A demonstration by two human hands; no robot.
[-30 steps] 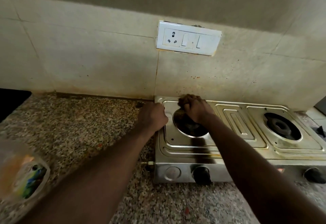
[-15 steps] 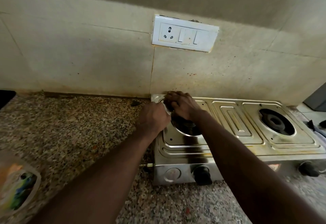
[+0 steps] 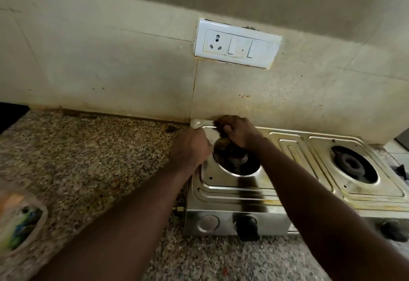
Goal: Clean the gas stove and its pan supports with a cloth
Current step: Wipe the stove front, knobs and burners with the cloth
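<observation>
Starting nearest: a speckled stone table (image 3: 88, 159) is seen, with a blurred container (image 3: 20, 221) at its near left edge; the contents cannot be made out. Both forearms are extended from the bottom of the frame.

The gas stove (image 3: 243, 196), a steel two-burner unit, is set on the table to the right and pushed back against the wall. A black knob (image 3: 246, 225) is mounted on its front panel, and a second knob (image 3: 394, 230) is blurred at the far right. The left burner (image 3: 236, 161) and right burner (image 3: 352, 163) are exposed in their round wells.

The left hand (image 3: 190, 148) is placed against the stove's left edge, beside the left burner. Only its back is shown, so it cannot be told whether anything is grasped.

The right hand (image 3: 239, 131) is positioned at the stove's rear left corner, with its fingers clenched round a dark wad (image 3: 222, 135) that is pressed onto the steel top.

Behind, a stained tiled wall (image 3: 110, 70) is seen, with a white socket plate (image 3: 236, 44) fixed above the hands.
</observation>
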